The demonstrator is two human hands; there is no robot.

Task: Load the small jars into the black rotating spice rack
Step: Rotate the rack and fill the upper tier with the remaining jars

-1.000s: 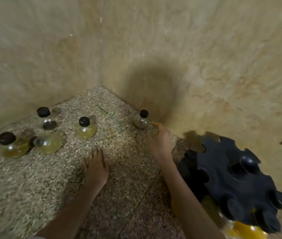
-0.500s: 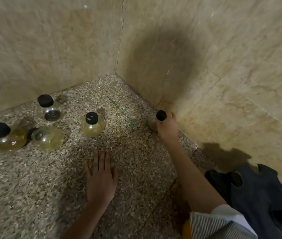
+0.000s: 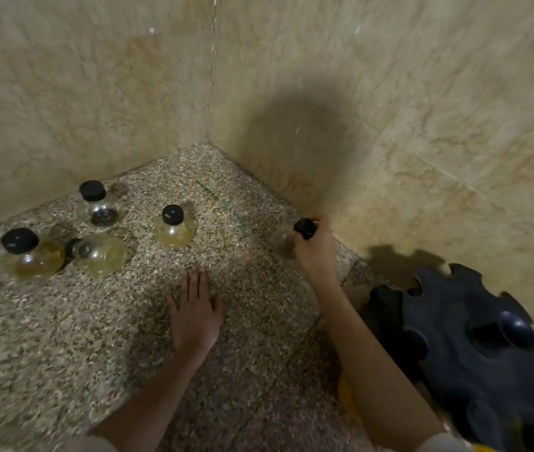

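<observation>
My right hand [image 3: 316, 251] is closed around a small clear jar [image 3: 283, 238] with a black cap, close to the right wall and tilted to the left. My left hand [image 3: 195, 313] lies flat and open on the speckled floor [image 3: 63, 337]. Several more round glass jars with black caps stand to the left: one with a yellowish tint [image 3: 172, 228], a clear one [image 3: 97, 205], an amber one [image 3: 32, 254], and one lying on its side [image 3: 99, 252]. The black rotating spice rack [image 3: 480, 350] with its round holes sits at the lower right.
Two beige marble walls [image 3: 422, 109] meet in a corner [image 3: 210, 138] behind the jars. Something yellow [image 3: 345, 391] shows beneath the rack, beside my right forearm.
My right hand reached the jar by the wall, closed on it and tipped it. The view shifted, so the rack shows more at the lower right. My left hand stayed flat on the floor.
</observation>
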